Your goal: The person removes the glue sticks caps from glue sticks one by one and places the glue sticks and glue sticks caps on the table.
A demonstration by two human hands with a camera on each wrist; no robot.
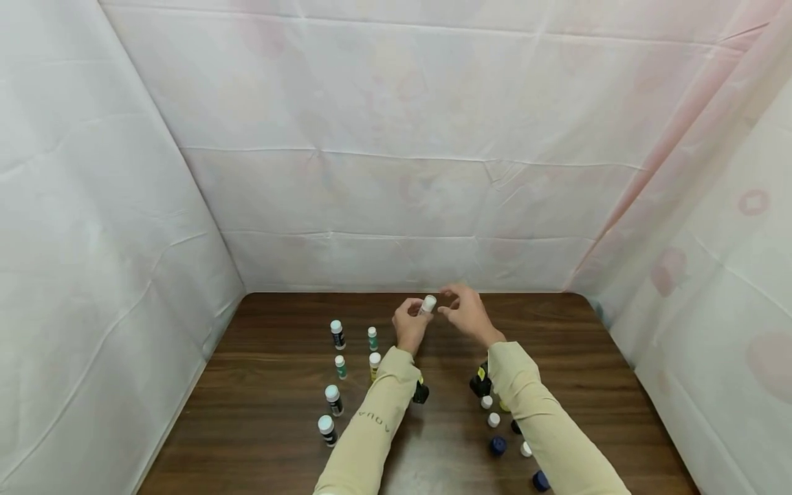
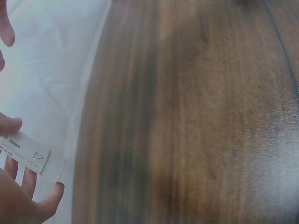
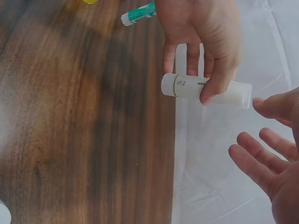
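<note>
My left hand (image 1: 410, 328) grips a white glue stick (image 1: 427, 305) between thumb and fingers, above the far part of the table. In the left wrist view the label on the glue stick (image 2: 25, 155) reads "Simple Glue Stick". Seen from the right wrist, the glue stick (image 3: 187, 87) lies crosswise in that grip, its clear-walled end facing my right hand (image 3: 278, 179). That right hand (image 1: 468, 316) holds nothing; its fingers are spread and loosely bent, with the thumb tip close beside the clear end.
Left of my left arm stand several white-topped sticks: dark ones (image 1: 333, 401), green ones (image 1: 341, 368) and a yellow one (image 1: 374, 368). Small white caps (image 1: 493, 420) and dark blue caps (image 1: 498, 446) lie by my right forearm, which partly hides others. A white curtain (image 1: 396, 261) borders the wooden table (image 1: 260, 385).
</note>
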